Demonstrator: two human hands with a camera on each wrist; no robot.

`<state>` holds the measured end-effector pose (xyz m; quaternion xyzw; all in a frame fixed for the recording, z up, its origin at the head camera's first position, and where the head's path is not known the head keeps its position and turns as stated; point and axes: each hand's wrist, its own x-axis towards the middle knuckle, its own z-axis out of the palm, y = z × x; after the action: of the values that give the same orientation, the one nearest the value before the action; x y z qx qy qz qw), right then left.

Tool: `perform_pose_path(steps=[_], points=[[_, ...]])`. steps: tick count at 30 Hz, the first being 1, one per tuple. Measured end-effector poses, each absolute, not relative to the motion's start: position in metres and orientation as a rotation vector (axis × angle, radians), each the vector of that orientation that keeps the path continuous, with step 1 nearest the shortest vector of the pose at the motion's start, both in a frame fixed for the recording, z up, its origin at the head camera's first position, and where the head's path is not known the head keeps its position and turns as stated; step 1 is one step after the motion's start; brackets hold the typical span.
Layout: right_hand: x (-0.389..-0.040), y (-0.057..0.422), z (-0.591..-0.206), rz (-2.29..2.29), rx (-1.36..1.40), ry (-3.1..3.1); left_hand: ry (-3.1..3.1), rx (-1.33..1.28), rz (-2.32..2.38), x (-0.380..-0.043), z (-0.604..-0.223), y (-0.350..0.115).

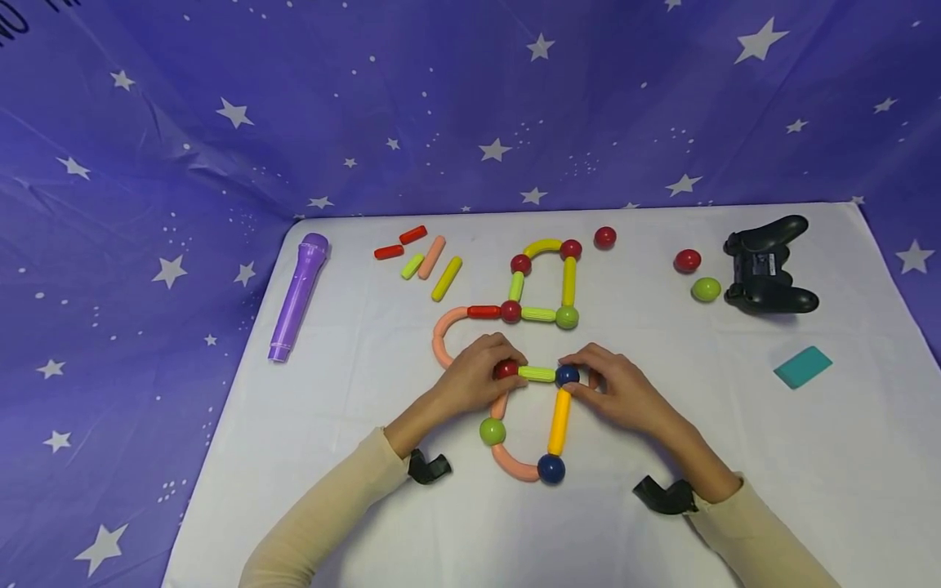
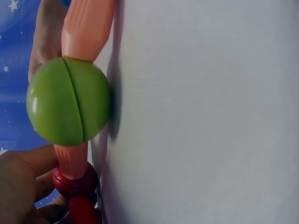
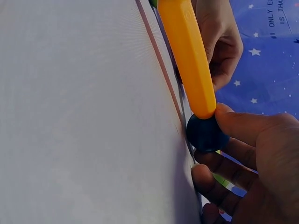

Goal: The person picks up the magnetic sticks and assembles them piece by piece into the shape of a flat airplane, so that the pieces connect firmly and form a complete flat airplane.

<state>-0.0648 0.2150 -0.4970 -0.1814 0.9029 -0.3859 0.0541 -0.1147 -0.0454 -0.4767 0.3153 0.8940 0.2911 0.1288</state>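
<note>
A chain of magnetic rods and balls lies on the white table [image 1: 353, 457]. My left hand [image 1: 478, 377] pinches a red ball [image 1: 506, 368], also seen as the red ball [image 2: 74, 181] below a green ball [image 2: 69, 101]. My right hand [image 1: 610, 388] pinches a dark blue ball [image 1: 567, 375], the same blue ball [image 3: 205, 133] at the end of an orange rod [image 3: 187, 56]. A lime ribbed rod [image 1: 537, 374] joins the two balls. The orange rod [image 1: 560, 420] runs down to another blue ball [image 1: 550, 468]; a pink curved rod [image 1: 515, 465] links it to the green ball [image 1: 492, 431].
A second rod-and-ball loop [image 1: 544, 282] sits just behind. Loose rods [image 1: 426, 255] lie at back left, beside a purple toy microphone [image 1: 297, 296]. At right are two red balls [image 1: 687, 260], a green ball [image 1: 706, 289], a black game controller [image 1: 768, 265] and a teal block [image 1: 803, 367].
</note>
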Motion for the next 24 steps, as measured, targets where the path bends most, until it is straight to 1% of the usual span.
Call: perform_pose_path(steps=[7,15,20,24], points=[[-0.063,0.213,-0.497,-1.154,-0.520,2.769,2.524,0.931,0.907,-0.118,-0.475,-0.054],[-0.046,0.195,-0.488,-1.019,-0.287,2.844,2.571,1.006,0.913,-0.130,-0.465,-0.097],[-0.038,0.186,-0.487,-0.972,-0.239,2.907,2.562,1.031,0.859,-0.132,-0.474,-0.109],[-0.040,0.185,-0.487,-0.978,-0.241,2.897,2.593,1.035,0.872,-0.131,-0.482,-0.111]])
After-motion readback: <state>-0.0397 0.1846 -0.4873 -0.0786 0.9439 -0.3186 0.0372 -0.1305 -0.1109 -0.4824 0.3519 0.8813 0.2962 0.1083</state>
